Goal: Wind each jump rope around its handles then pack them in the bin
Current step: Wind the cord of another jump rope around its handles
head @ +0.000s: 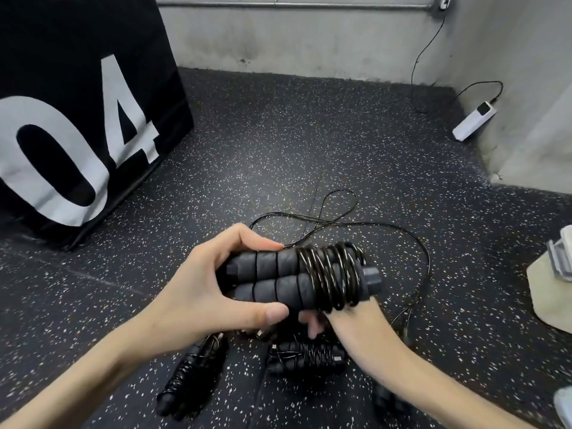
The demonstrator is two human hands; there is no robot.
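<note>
At frame centre, 2 foam handles are gripped side by side by the left hand, thumb below, fingers curled over the top. Black rope is coiled around them toward 3 o'clock. The right hand is tucked beneath, fingers curled; its hold cannot be told. 2 wound ropes lie at 6 o'clock.

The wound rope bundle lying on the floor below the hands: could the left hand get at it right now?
Probably not yet: the left hand grips the handles being wound. The bundle lies uncovered just beneath, so once freed, its way looks open.
</note>
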